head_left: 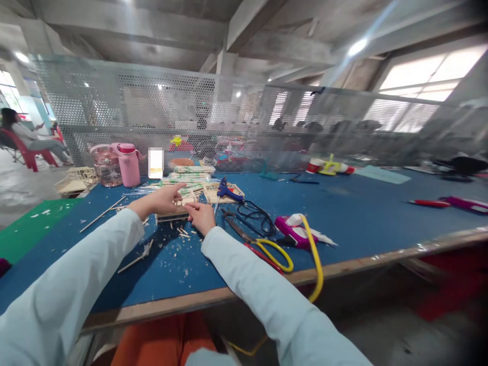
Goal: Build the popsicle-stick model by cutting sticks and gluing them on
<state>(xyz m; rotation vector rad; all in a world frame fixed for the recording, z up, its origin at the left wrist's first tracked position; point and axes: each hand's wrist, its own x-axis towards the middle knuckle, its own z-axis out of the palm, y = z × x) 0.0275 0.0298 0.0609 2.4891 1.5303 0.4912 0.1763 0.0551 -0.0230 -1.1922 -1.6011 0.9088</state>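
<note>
Both of my hands are at a small model of thin wooden sticks (pixel 173 217) on the blue table. My left hand (pixel 162 200) is over its left and back part, index finger stretched out to the right and the other fingers bent down onto the sticks. At the front right corner, my right hand (pixel 202 216) has thumb and finger pinched together on the model's edge; any small piece between them is hidden. A second stick frame (pixel 211 194) lies just behind, with a blue glue gun (pixel 229 191) resting on it. Stick offcuts (pixel 183 232) lie in front.
A coiled black cord (pixel 259 218), a cutting tool with a yellow loop handle (pixel 280 258) and a purple-and-white tool (pixel 295 231) lie right of my hands. Stick bundles (pixel 190 175) and a pink bottle (pixel 129 166) stand behind, before a perforated metal screen (pixel 152 101). A person sits far left.
</note>
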